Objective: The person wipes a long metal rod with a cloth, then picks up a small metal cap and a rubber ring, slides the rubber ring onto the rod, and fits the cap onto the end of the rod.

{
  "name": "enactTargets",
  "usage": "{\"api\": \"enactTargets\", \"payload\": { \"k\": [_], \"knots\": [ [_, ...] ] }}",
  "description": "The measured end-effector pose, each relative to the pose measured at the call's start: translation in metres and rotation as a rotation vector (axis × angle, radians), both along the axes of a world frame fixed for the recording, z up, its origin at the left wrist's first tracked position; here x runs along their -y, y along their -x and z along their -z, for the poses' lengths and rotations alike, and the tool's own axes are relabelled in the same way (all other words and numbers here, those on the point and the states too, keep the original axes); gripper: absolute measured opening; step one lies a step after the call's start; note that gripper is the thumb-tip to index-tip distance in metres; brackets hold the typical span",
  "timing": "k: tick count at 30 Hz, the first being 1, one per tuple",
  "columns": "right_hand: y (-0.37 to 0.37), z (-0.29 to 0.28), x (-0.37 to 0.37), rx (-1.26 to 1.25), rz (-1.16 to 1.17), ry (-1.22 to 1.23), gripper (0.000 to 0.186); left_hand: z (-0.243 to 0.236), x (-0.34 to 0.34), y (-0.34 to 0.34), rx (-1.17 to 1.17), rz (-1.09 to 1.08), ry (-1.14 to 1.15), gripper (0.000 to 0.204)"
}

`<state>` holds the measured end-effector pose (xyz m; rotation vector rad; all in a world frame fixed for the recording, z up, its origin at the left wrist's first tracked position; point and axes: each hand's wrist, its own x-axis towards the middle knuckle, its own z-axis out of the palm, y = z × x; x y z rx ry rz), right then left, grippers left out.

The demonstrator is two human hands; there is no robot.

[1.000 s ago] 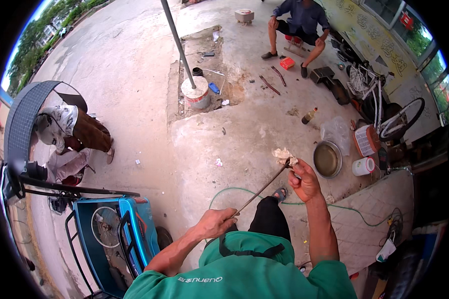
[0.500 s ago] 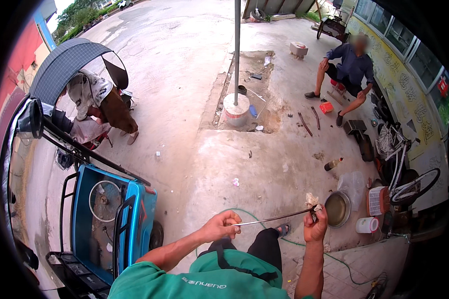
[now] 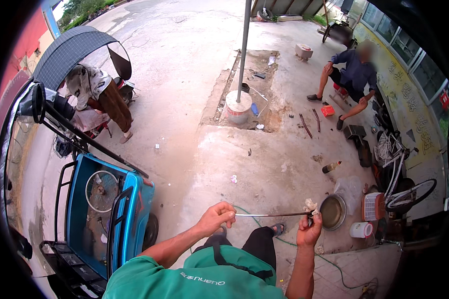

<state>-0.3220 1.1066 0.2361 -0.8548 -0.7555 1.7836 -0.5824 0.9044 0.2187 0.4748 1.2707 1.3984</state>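
Note:
A thin metal rod (image 3: 269,215) stretches almost level between my two hands in front of my body. Its left end is pinched in the fingers of my left hand (image 3: 216,219). The darker right end sits in the closed fingers of my right hand (image 3: 309,231). A crumpled pale rag or wad of paper (image 3: 311,206) sticks up above my right fingers, against the rod's end. Just beyond my right hand, a round metal basin (image 3: 333,200) holds brownish liquid on the ground.
A blue cargo tricycle (image 3: 134,214) stands at my left. A green hose (image 3: 329,263) runs around my feet. To the right are a white bucket (image 3: 359,229), a bottle (image 3: 331,167) and a bicycle (image 3: 394,172). One person (image 3: 354,72) sits far right; another (image 3: 107,89) bends beside a canopied vehicle.
The rod has gone from slanting up to the right to nearly level. My left hand is slightly higher and my right hand lower. The person by the canopied vehicle has shifted stance.

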Motion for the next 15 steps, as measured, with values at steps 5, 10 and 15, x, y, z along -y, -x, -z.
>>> {"api": "enactTargets", "payload": {
  "k": [5, 10, 15],
  "knots": [
    [0.002, -0.003, 0.002, 0.077, 0.031, 0.035, 0.021, 0.0, 0.006, -0.001, 0.072, -0.012, -0.002, 0.019],
    [-0.006, 0.002, 0.002, 0.078, 0.038, 0.007, 0.019, 0.01, 0.002, 0.001, 0.118, 0.006, 0.07, 0.022],
    [-0.007, 0.003, 0.006, 0.076, 0.1, 0.018, 0.021, -0.003, -0.005, -0.016, -0.051, -0.09, -0.05, 0.024]
  ]
}}
